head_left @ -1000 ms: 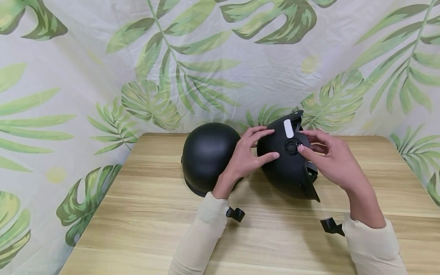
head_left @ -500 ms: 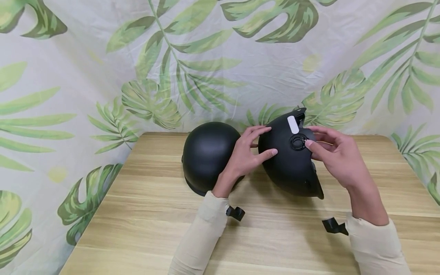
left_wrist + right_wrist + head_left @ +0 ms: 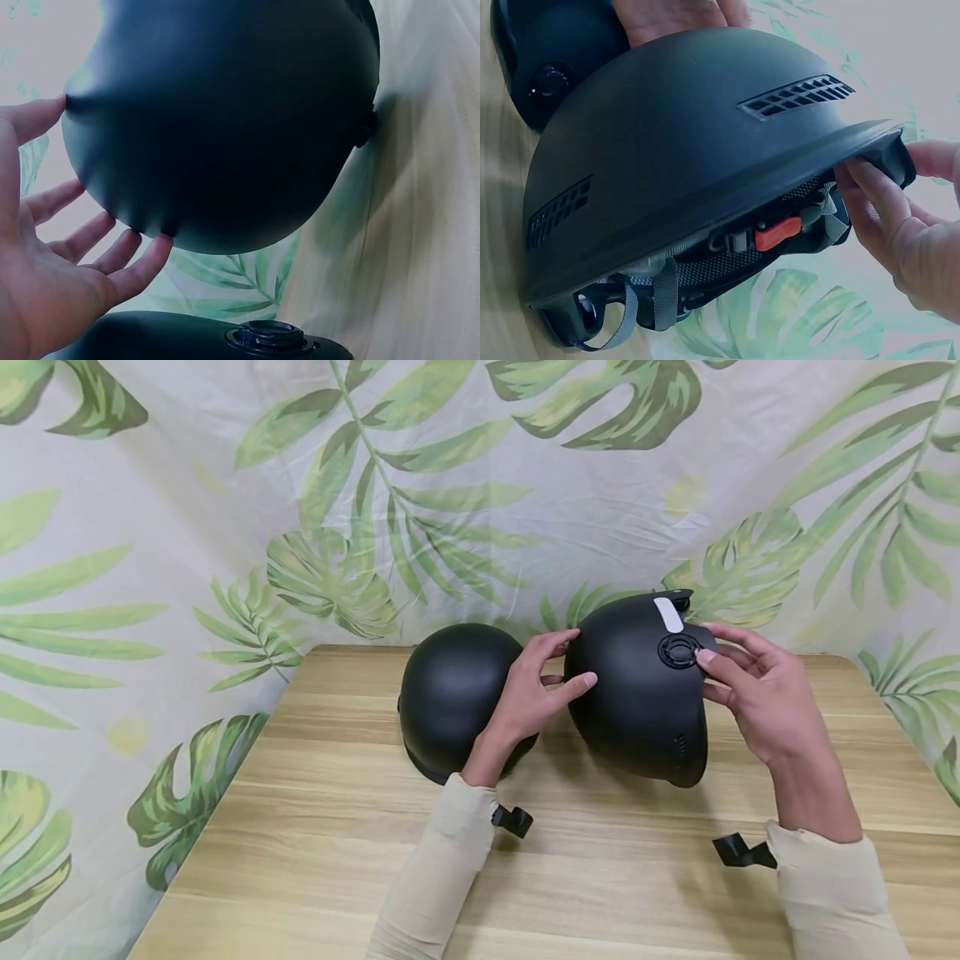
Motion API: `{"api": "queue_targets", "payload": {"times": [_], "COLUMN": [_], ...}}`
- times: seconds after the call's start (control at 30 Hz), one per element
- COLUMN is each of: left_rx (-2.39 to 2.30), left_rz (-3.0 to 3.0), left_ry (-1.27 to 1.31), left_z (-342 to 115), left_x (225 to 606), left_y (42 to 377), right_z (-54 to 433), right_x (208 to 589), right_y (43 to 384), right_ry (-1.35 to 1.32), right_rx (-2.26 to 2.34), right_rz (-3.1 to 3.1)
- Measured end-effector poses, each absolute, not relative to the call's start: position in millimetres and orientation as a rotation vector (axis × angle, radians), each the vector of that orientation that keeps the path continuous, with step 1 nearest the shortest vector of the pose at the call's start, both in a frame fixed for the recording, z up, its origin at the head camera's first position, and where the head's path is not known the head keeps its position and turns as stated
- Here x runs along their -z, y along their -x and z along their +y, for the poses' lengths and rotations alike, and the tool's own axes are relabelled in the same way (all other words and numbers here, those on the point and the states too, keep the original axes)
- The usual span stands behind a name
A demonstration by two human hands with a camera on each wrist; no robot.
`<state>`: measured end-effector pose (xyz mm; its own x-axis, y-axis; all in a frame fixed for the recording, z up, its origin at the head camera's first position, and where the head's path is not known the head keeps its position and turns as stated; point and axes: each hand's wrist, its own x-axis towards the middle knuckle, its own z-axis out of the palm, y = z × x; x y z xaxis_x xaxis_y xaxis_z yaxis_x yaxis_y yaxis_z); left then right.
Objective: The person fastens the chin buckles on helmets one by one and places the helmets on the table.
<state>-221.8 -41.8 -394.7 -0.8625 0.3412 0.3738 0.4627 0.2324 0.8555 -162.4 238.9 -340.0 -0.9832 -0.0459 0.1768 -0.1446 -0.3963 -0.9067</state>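
A matte black helmet [image 3: 637, 693] is tilted on its side, its opening facing right and its crown toward the left. My right hand [image 3: 772, 693] pinches its rim beside a round black side fitting, thumb outside and fingers inside. My left hand [image 3: 534, 689] spreads its fingers against the crown; in the left wrist view the fingertips [image 3: 159, 251] rest on the smooth dome. Under the brim, the right wrist view shows grey straps [image 3: 666, 292] and a red buckle piece [image 3: 778, 234]. A white oblong sticker [image 3: 668, 615] marks the shell above the fitting.
A second black helmet [image 3: 457, 693] sits dome up just left of the first, partly behind my left hand. Both are on a wood-grain table [image 3: 315, 860]. Behind the table's back edge hangs a leaf-patterned cloth [image 3: 450, 468].
The held helmet has turned, so its sticker and round fitting moved right and up and its brim swung round. My right hand moved right with the rim; my left hand stayed near the crown.
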Motion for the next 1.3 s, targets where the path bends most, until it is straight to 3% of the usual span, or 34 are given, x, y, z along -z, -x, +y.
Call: {"api": "queue_targets", "payload": {"times": [0.5,0.63,0.9,1.3], "left_rx": [1.692,1.739,1.720,1.784], "left_rz": [-2.400,-2.424,-2.430,-2.538], "left_ry": [0.803,0.784,0.784,0.736], "left_z": [-41.1,-40.5,-37.0,-34.8], "left_x": [392.8,395.7,395.8,404.2], "left_y": [221.6,221.9,219.9,222.9], "right_z": [261.0,264.2,266.8,276.3], "right_x": [347.1,344.9,338.9,345.0], "right_y": [162.1,159.3,151.5,151.8], "right_ry": [-0.481,-0.489,-0.259,-0.337], "right_rx": [-2.649,-2.407,-1.474,-1.348], "right_rz": [-1.646,-1.908,-2.523,-2.433]}}
